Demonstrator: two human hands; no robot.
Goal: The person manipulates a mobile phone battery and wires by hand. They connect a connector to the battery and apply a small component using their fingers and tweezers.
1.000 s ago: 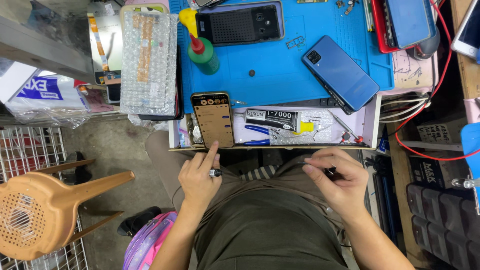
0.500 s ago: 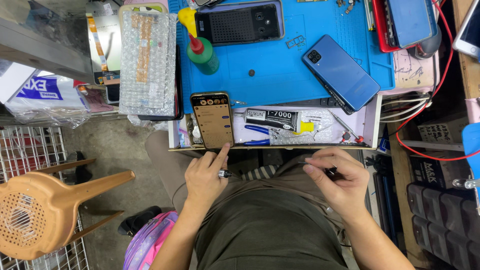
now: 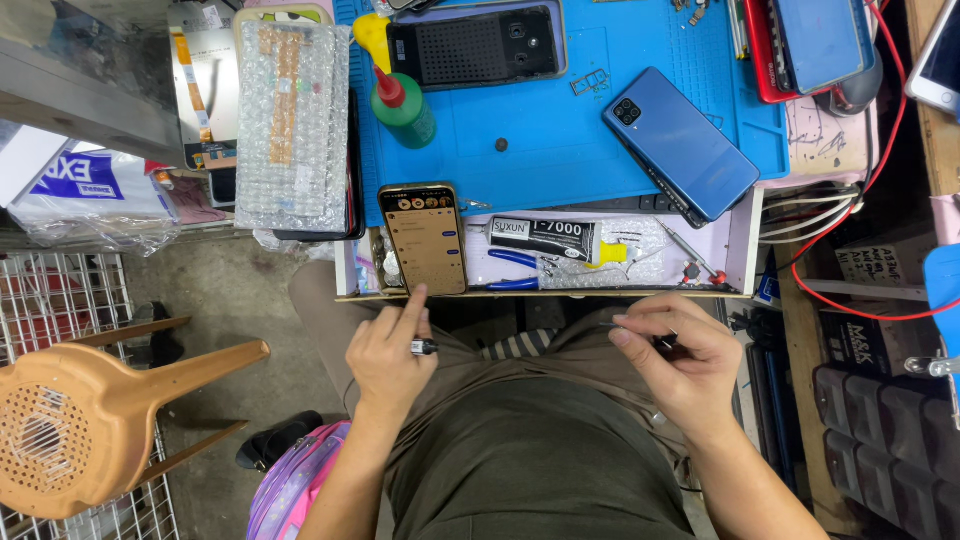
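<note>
My left hand [image 3: 388, 355] reaches to the lit phone [image 3: 424, 238] lying at the left end of an open drawer [image 3: 560, 292]; its index finger touches the phone's lower edge, and a small dark metal-tipped part [image 3: 424, 347] sits between its other fingers. My right hand [image 3: 678, 350] hovers below the drawer's front edge, pinching a thin dark tool [image 3: 640, 330]. A blue phone [image 3: 680, 146] lies face down on the blue work mat [image 3: 560, 120]. An opened phone back [image 3: 474, 44] rests at the mat's top.
The drawer holds a glue tube [image 3: 556, 240], blue-handled pliers [image 3: 515, 270] and a screwdriver [image 3: 690, 255]. A green bottle [image 3: 404, 108] stands on the mat. A bubble-wrapped item [image 3: 292, 120] lies left of it. An orange plastic chair [image 3: 90, 410] sits at the lower left. Red cables [image 3: 850, 290] run right.
My left hand has moved up from my lap and its index finger now touches the lit phone's lower edge. My right hand has stayed nearly in place.
</note>
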